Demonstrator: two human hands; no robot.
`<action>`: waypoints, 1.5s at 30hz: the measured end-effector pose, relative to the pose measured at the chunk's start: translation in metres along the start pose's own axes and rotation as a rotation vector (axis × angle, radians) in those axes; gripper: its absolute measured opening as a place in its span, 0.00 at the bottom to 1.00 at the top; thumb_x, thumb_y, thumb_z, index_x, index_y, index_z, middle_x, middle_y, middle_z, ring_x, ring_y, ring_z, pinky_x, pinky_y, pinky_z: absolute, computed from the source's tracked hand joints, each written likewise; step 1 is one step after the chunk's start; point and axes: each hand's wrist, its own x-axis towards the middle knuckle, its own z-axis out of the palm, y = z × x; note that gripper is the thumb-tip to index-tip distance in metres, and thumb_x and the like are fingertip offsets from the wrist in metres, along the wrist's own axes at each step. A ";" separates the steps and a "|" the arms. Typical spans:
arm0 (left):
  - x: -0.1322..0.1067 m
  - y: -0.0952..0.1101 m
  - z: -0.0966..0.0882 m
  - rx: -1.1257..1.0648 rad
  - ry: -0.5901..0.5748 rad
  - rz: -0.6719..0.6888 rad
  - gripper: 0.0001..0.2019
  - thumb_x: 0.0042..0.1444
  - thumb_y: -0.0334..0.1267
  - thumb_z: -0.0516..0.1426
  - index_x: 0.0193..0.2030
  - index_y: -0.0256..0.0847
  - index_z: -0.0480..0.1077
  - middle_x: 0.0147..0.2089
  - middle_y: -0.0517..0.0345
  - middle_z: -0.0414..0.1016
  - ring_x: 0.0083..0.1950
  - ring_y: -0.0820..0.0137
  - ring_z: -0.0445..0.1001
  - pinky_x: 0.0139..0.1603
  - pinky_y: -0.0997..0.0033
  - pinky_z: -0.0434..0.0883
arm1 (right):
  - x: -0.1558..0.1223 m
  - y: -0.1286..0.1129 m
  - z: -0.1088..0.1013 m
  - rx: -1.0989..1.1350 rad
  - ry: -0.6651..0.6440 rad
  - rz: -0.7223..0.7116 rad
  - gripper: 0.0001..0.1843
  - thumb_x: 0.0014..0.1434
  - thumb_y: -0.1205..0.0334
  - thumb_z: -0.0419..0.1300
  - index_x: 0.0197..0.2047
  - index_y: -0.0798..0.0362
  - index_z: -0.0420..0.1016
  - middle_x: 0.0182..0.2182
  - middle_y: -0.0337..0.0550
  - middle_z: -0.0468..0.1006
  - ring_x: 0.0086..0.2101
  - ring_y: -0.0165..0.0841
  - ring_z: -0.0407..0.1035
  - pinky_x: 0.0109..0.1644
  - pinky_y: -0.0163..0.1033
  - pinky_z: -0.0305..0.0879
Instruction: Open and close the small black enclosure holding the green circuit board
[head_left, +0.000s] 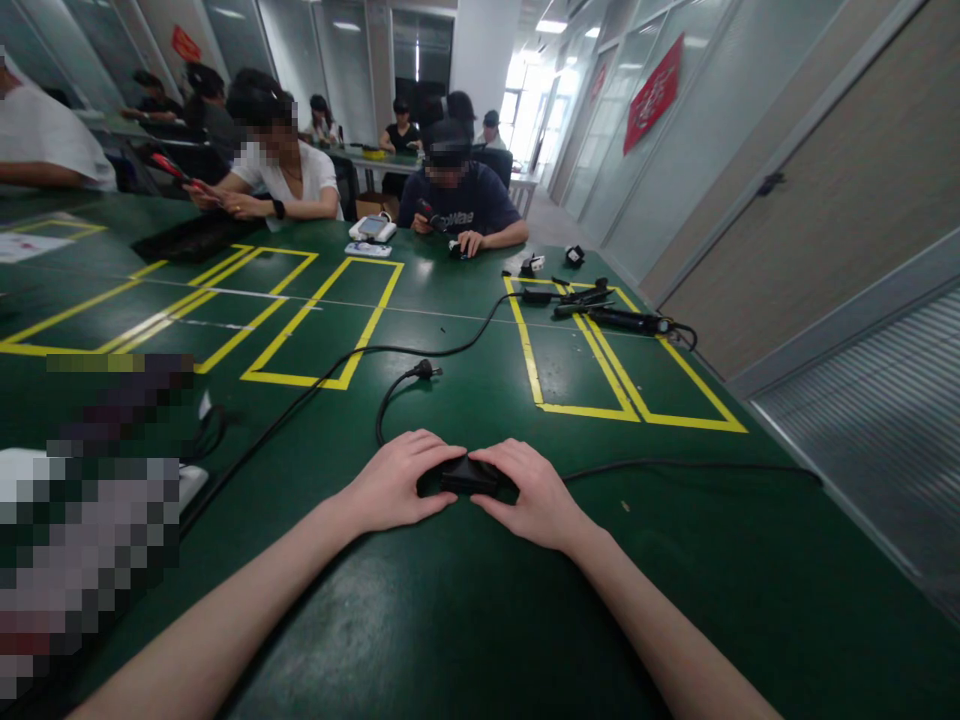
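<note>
A small black power adapter (pixel 469 474) lies low over the green table in front of me. My left hand (pixel 409 478) grips its left end between thumb and fingers. From the other side my right hand (pixel 525 490) holds the right end the same way, so both ends are partly hidden. A short black cord with a plug (pixel 426 370) curls out beyond my left hand, its prongs pointing right. Past my right hand, a thin black cable (pixel 690 463) runs to the table's right edge.
Yellow tape rectangles (pixel 345 380) mark the green table (pixel 360 620). A black curling-iron-like tool (pixel 630 320) and small plugs (pixel 532 264) lie at the far right. Another long cable (pixel 300 395) crosses the left side. Opposite, a person in a dark shirt (pixel 480 215) and one in white (pixel 315 185) handle objects.
</note>
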 end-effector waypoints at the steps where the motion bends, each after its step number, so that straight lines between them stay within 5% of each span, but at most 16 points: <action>1: 0.001 0.002 0.001 0.011 0.002 0.000 0.23 0.57 0.36 0.65 0.59 0.41 0.72 0.52 0.50 0.80 0.53 0.59 0.78 0.55 0.58 0.76 | 0.001 -0.001 0.000 -0.008 0.009 -0.008 0.20 0.61 0.62 0.67 0.56 0.50 0.73 0.45 0.49 0.82 0.43 0.43 0.75 0.47 0.48 0.71; 5: 0.004 0.005 0.006 0.080 -0.007 -0.005 0.19 0.55 0.33 0.62 0.54 0.40 0.74 0.48 0.52 0.80 0.49 0.60 0.77 0.51 0.60 0.75 | 0.004 -0.009 -0.003 -0.007 -0.021 0.017 0.13 0.65 0.59 0.63 0.52 0.51 0.74 0.41 0.48 0.82 0.40 0.41 0.74 0.45 0.46 0.70; 10: 0.003 0.003 0.006 0.143 -0.038 0.063 0.14 0.60 0.34 0.60 0.53 0.39 0.74 0.46 0.52 0.82 0.45 0.61 0.76 0.47 0.60 0.72 | 0.005 -0.012 -0.004 -0.039 -0.109 0.048 0.20 0.58 0.59 0.70 0.51 0.51 0.72 0.42 0.47 0.81 0.41 0.41 0.74 0.47 0.45 0.70; 19: 0.000 0.001 0.003 0.201 -0.019 0.205 0.14 0.70 0.42 0.55 0.56 0.38 0.73 0.48 0.49 0.83 0.45 0.61 0.77 0.48 0.60 0.70 | 0.005 -0.010 -0.002 -0.373 -0.234 0.093 0.11 0.63 0.54 0.68 0.37 0.51 0.75 0.31 0.45 0.80 0.33 0.38 0.72 0.37 0.41 0.59; 29: 0.002 0.005 0.002 0.106 -0.019 0.215 0.14 0.72 0.42 0.55 0.59 0.39 0.71 0.53 0.49 0.82 0.50 0.62 0.81 0.55 0.58 0.74 | 0.006 -0.014 -0.002 -0.367 -0.134 0.056 0.16 0.68 0.47 0.62 0.38 0.52 0.75 0.33 0.46 0.79 0.34 0.38 0.71 0.39 0.43 0.57; 45: -0.002 -0.001 0.007 0.065 0.080 0.197 0.21 0.71 0.41 0.57 0.68 0.40 0.66 0.58 0.44 0.81 0.56 0.60 0.82 0.58 0.58 0.79 | 0.007 -0.017 0.000 -0.235 -0.037 0.025 0.09 0.68 0.59 0.62 0.48 0.54 0.77 0.42 0.52 0.82 0.40 0.43 0.73 0.43 0.47 0.68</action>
